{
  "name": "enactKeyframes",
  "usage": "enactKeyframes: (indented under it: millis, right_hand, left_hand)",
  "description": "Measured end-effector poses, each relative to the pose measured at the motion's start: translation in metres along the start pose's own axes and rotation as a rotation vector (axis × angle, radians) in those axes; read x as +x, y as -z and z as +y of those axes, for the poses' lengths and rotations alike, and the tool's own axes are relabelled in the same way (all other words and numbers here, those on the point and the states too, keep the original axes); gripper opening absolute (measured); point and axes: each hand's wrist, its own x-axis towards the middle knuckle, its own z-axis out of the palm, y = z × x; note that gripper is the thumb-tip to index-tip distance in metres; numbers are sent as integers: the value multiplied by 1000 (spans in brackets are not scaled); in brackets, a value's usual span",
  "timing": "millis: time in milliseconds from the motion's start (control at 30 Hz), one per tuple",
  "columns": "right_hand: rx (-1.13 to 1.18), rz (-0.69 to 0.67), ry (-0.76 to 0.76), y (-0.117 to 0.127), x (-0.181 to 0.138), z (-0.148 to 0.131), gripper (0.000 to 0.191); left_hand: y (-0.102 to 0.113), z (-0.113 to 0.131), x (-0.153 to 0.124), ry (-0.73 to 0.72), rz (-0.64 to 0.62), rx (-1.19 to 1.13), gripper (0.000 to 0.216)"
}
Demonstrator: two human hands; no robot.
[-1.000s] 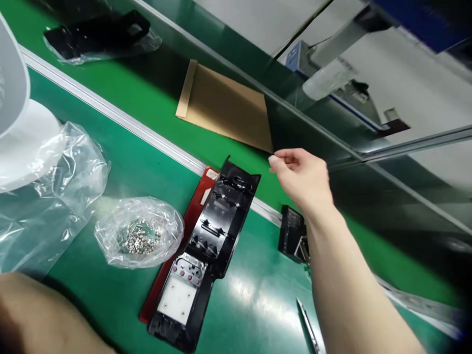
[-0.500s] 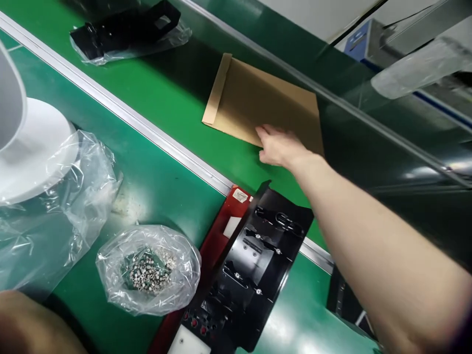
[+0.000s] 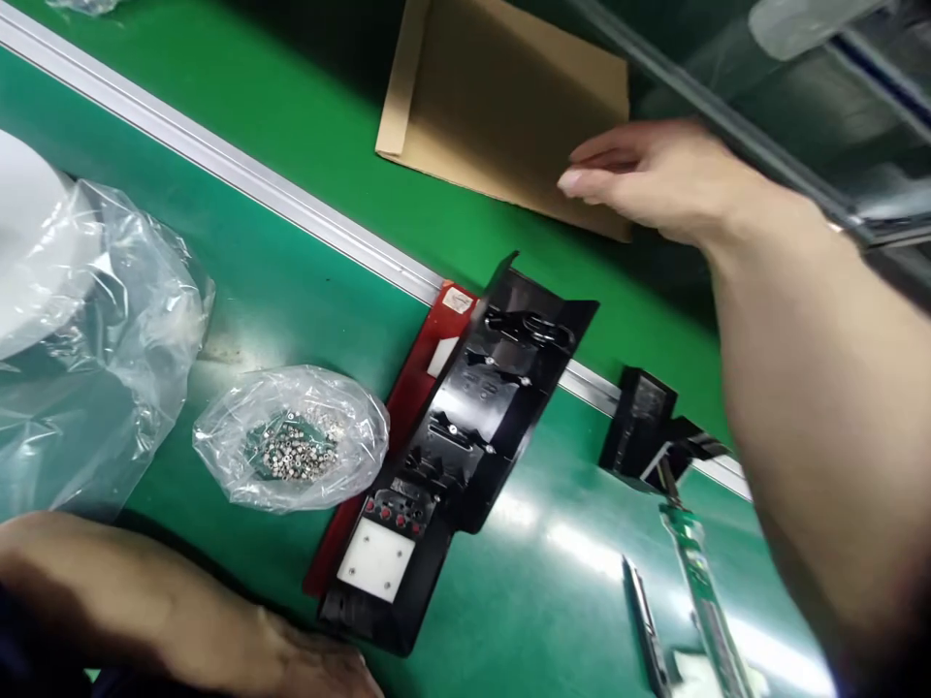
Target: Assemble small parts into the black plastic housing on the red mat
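The right hand (image 3: 655,179) held the cardboard sheet's (image 3: 501,97) near edge, fingers clamped on it, beyond the black housing (image 3: 465,436). The left hand (image 3: 312,669) rested by the housing, its grip unclear. Lifting the sheet likely needed a firm pinch.

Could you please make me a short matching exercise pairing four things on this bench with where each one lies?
Things:
1. right hand
2. left hand
3. bag of small metal parts
4. black housing

Places:
A. on top of a red panel, across the middle of the green table
B. at the near edge of the cardboard sheet
C. left of the red panel, on the table
D. at the bottom of the view, by the housing's near end

Pairs: 1-B, 2-D, 3-C, 4-A
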Motion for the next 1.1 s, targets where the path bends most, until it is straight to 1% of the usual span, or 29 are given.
enactKeyframes:
  millis: [33,67,100,133,167,200,233,300,367,433,467,500,567,633,667,700,733,800,833,867,900,933,967,1000,1033,1100]
  right_hand:
    - [61,141,67,7,-26,-2,20]
    - [130,251,143,10,-56,-3,18]
    - [192,321,215,9,-89,-3,15]
    - [301,376,338,3,-124,-2,11]
    - [399,415,371,-8,-160,1,16]
    - [547,508,343,-24,-196,4,21]
    - [608,559,317,-45,-231,8,21]
    - [657,528,241,-94,-291,13,22]
    - [654,497,147,-141,-335,13,23]
    - [610,526,77,-175,-363,7,22]
    - [578,546,60,-185,-372,4,21]
    - [546,568,59,-191,-378,2,21]
    - [477,603,93,-195,-387,-1,21]
    - [415,641,150,-195,-392,1,22]
    - [391,665,177,-195,-393,3,23]
    - [375,691,201,-197,-394,4,24]
    - [370,718,224,-198,-395,6,24]
    - [365,767,262,-202,-394,7,25]
    - [360,791,275,-204,-393,7,26]
    - [348,810,281,-205,-391,7,28]
    - [336,837,286,-205,-389,7,30]
    - [328,860,285,-204,-387,7,32]
    - [319,867,281,-203,-384,7,33]
    - [316,884,280,-202,-382,8,33]
    - [314,895,285,-200,-380,8,34]
    - [317,884,300,-197,-377,9,34]
  left_hand:
    - [3,1,1,-43,-11,68,7]
    - [7,3,3,-102,-26,156,9]
    - [9,5,5,-168,-41,246,12]
    - [12,7,6,-225,-45,327,14]
    - [13,9,7,-260,-37,390,15]
    - [13,11,6,-265,-11,425,15]
    - [13,11,6,-255,23,441,14]
    - [11,11,3,-252,106,487,11]
    - [10,10,1,-287,147,546,13]
    - [9,10,2,-292,155,613,14]
    - [8,11,3,-271,147,658,13]
    - [7,14,4,-247,126,708,12]
    - [4,24,4,-228,48,831,8]
    - [3,43,-3,-271,-1,965,5]
    - [4,54,-9,-298,19,1024,6]
    - [8,66,-19,-314,70,1071,8]
    - [13,77,-31,-310,153,1110,11]
    - [28,94,-66,-202,369,1149,13]
    - [37,99,-87,-109,536,1170,15]
    - [44,102,-110,46,743,1225,22]
    - [50,101,-135,232,964,1293,26]
    - [53,98,-160,476,1168,1338,27]
    - [54,93,-183,728,1338,1338,28]
    - [54,86,-204,941,1454,1260,35]
    - [53,78,-221,1110,1533,1147,45]
    - [50,63,-243,1247,1607,1053,63]
